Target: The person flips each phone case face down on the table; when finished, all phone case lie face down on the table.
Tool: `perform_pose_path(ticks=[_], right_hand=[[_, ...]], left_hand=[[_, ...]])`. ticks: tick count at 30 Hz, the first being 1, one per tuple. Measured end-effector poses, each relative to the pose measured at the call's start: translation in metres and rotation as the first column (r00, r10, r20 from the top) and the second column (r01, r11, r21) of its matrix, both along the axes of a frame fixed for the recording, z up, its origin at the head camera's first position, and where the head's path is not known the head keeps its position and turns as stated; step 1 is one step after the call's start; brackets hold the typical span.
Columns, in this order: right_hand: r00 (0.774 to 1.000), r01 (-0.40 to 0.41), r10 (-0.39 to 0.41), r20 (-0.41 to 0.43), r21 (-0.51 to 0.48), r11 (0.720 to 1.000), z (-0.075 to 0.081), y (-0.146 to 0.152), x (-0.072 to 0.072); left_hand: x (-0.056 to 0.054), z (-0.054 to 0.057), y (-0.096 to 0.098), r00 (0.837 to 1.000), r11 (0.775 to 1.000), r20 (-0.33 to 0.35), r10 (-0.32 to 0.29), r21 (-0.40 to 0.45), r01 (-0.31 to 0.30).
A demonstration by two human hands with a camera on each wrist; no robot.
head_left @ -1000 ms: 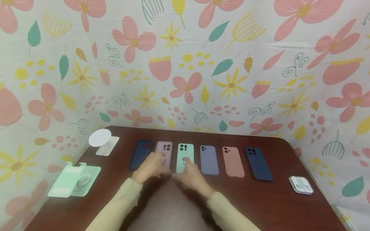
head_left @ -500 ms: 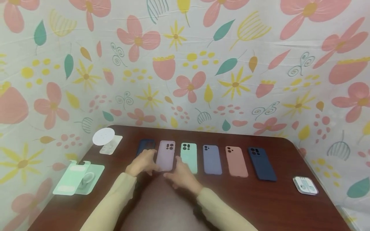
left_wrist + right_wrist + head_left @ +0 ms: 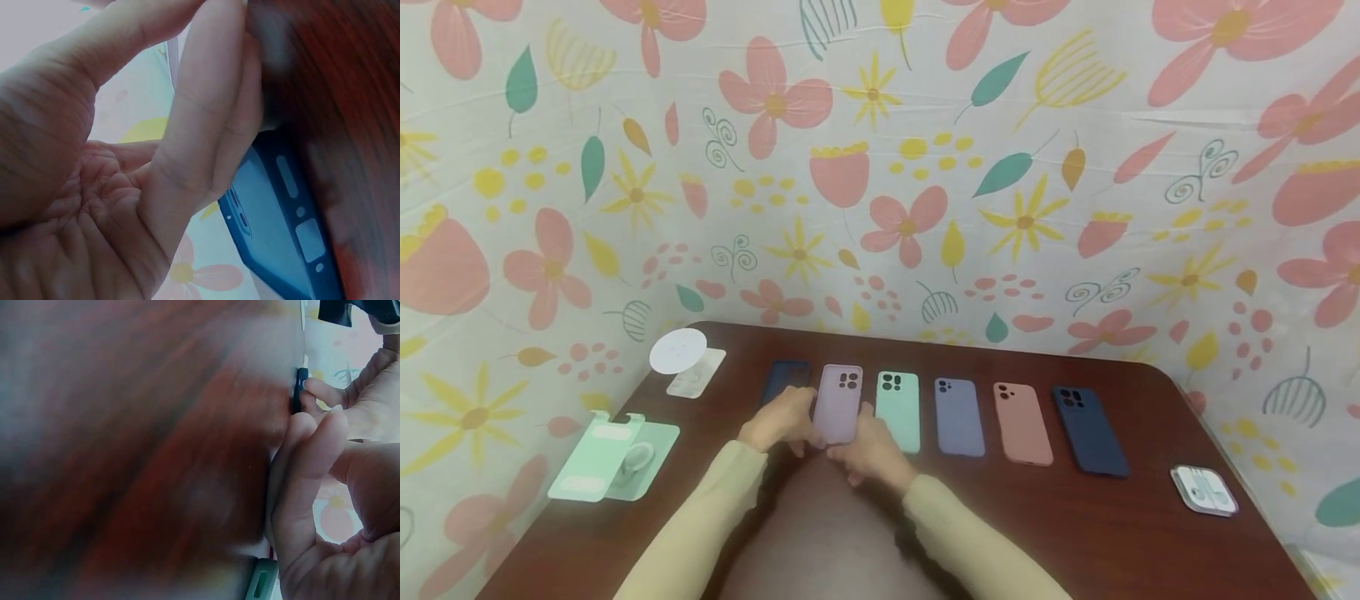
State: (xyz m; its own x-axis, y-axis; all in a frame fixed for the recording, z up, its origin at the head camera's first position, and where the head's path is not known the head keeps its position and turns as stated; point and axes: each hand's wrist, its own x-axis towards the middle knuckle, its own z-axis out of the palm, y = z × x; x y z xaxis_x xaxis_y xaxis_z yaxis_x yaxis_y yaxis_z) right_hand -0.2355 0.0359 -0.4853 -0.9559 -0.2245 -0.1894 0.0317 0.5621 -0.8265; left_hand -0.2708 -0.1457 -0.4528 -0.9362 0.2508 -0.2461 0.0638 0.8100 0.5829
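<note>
A lilac phone case [image 3: 838, 404] lies upright in the row, its camera cutouts at the far end. My left hand [image 3: 782, 419] pinches its lower left side, and my right hand [image 3: 872, 450] holds the lower right corner. In the left wrist view, thumb and fingers meet near the case's pale edge. A dark blue phone case [image 3: 784, 379] is partly hidden behind the left hand; its port end shows in the left wrist view. To the right of the lilac one is a mint phone case [image 3: 898, 412], beside the right hand's fingers.
Farther right lie a periwinkle case [image 3: 959, 417], a pink case [image 3: 1024, 423] and another dark blue case [image 3: 1090, 432]. Boxed earphones [image 3: 1204, 490] sit near the right edge. A mint stand [image 3: 598, 458] and a white round-topped stand [image 3: 679, 352] occupy the left of the brown table [image 3: 1075, 533].
Both hands have shifted left relative to the cases, the right one off the mint case. Their fingers have closed in on the lilac case's lower sides. The head view has turned slightly left.
</note>
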Motion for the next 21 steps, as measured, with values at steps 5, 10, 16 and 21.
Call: perform_pose_path(ticks=[5,10,16,21], right_hand=[[1.0,0.012,-0.012,0.026,0.007,1.0,0.002,-0.001,-0.003],[1.0,0.007,-0.007,0.002,0.011,1.0,0.002,0.0,-0.006],[1.0,-0.006,0.006,-0.004,0.001,1.0,0.0,0.001,-0.007],[1.0,0.0,-0.001,-0.012,-0.018,1.0,-0.001,0.001,-0.006]], left_hand=[[-0.002,-0.001,0.0,1.0,1.0,0.017,0.004,-0.016,-0.004],[-0.003,0.001,0.0,0.999,1.0,0.03,-0.02,-0.021,0.021],[-0.005,0.002,0.0,0.998,0.999,0.041,-0.049,-0.006,0.049],[-0.017,-0.018,-0.007,0.996,0.995,0.016,-0.082,0.053,0.081]])
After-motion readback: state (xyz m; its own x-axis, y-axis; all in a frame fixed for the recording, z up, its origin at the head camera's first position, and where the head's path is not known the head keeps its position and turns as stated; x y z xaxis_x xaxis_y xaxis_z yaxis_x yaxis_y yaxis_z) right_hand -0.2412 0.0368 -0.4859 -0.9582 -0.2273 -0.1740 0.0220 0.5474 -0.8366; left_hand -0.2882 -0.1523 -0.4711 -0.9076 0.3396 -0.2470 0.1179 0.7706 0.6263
